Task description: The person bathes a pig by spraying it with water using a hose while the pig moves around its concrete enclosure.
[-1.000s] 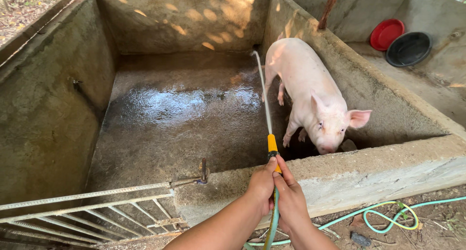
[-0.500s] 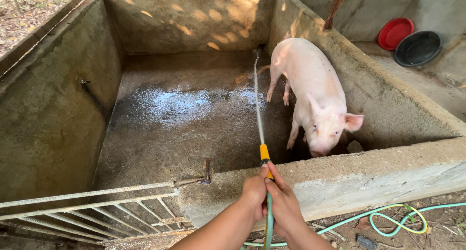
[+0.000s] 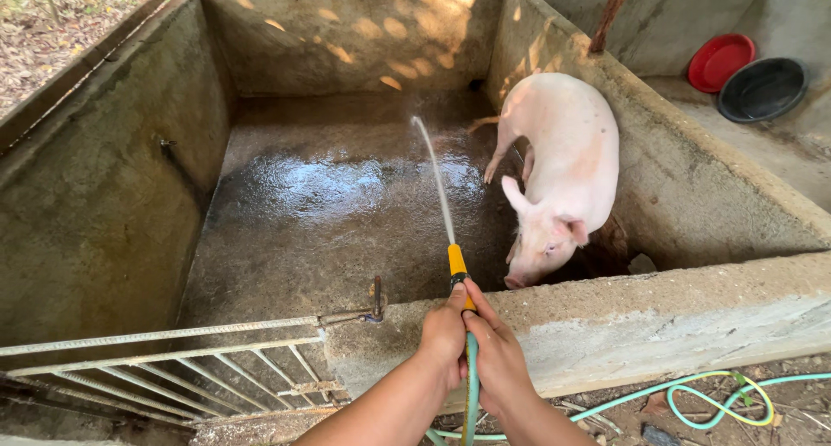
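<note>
Hose nozzle [image 3: 458,273], yellow, sits above the near concrete wall [image 3: 658,316], gripped together with the green hose [image 3: 470,385] by left hand [image 3: 446,333] and right hand [image 3: 495,355], both closed. Long axis points away from that wall, tilted slightly left. Judged best practice: sweep the water jet [image 3: 435,182] steadily over the wet floor [image 3: 346,212], clear of the pig [image 3: 563,169].

Your left hand [image 3: 446,333] and right hand [image 3: 498,359] sit side by side on the hose [image 3: 470,394]. The wall [image 3: 658,312] lies just past them. The pig [image 3: 563,173] stands beyond, to their right. The gate [image 3: 173,368] is to their left.
</note>
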